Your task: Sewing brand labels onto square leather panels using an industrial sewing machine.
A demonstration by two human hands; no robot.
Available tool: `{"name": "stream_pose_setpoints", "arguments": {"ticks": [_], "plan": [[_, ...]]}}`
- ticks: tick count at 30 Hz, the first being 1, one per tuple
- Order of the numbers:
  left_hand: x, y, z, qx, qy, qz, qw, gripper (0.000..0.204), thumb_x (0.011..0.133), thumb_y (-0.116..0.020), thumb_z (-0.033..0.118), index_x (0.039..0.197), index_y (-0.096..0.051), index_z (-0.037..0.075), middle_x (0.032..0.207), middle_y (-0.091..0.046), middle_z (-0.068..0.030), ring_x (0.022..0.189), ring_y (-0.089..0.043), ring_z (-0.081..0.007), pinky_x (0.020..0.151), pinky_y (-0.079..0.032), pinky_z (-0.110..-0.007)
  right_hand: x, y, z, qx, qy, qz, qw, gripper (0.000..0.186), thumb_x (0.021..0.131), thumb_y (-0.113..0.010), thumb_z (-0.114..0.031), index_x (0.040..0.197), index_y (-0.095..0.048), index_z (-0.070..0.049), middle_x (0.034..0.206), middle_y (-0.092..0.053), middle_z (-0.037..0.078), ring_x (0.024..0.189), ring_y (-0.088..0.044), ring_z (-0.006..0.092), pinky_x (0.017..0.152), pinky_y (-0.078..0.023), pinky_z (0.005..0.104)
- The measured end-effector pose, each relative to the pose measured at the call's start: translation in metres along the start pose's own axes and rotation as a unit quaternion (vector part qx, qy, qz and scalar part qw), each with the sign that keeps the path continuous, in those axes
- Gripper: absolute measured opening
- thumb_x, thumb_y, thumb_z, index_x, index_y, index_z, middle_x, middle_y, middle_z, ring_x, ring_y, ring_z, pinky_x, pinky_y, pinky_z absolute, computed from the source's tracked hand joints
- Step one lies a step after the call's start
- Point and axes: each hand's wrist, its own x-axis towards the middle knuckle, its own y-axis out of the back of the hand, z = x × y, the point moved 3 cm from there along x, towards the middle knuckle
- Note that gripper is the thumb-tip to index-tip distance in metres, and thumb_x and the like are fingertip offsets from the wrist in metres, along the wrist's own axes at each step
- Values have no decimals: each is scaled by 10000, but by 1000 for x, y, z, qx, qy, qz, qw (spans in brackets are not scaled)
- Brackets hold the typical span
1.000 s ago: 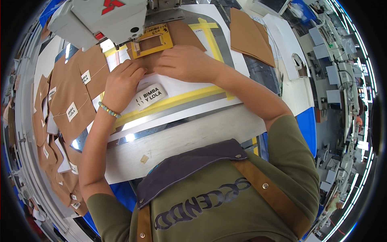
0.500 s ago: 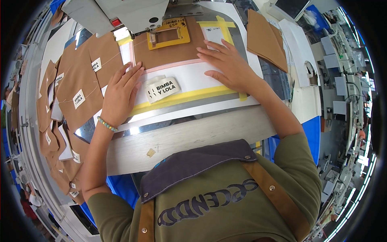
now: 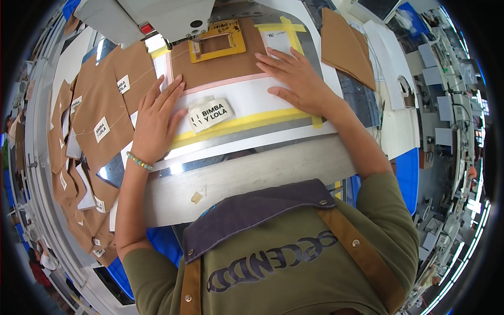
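Observation:
A flat brown panel (image 3: 231,70) lies on a white template edged with pink and yellow tape, beneath the sewing machine head (image 3: 163,18). A yellow clamp frame (image 3: 218,56) with a rectangular window rests on the panel. My left hand (image 3: 156,121), wearing a beaded bracelet, is laid flat with fingers spread at the panel's lower left corner. Across from it, my right hand (image 3: 302,81) is also open, its fingertips at the panel's right edge. Neither hand grips anything. Between them sits a small stack of white printed labels (image 3: 212,113) on the template.
Several brown panels bearing white labels (image 3: 101,129) overlap at the left, joined by loose thread. Folded brown pieces (image 3: 346,50) lie at the far right. A metal table edge (image 3: 252,170) runs in front of me, with blue bins (image 3: 407,176) below.
My left fingers have spread wider, the thumb now standing apart from the forefinger. My right hand stays almost where it was. The whole view has shifted slightly.

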Motion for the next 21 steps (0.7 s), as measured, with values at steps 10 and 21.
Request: {"name": "stream_pose_setpoints", "arguments": {"ticks": [10,21], "plan": [[2,8,9,-31,4,67,997,587,1005,-701,260,1552,-568,92,1665,-512,-43,1568,-390,-363,1257,-338,-491,2,-2,-2,-16,7,-8,1000,643,1133,-442,-473,1665,-406,-113,1765,-326,49,1643,-226,308,1359,-87,555],[-2,0,2,-73,3,16,997,594,1030,-626,260,1587,-525,80,1688,-479,-79,1599,-329,-389,1297,-297,-502,-11,10,18,123,-19,97,987,568,1114,-531,-353,1618,-486,-96,1722,-413,61,1627,-275,312,1327,-211,509]]}}
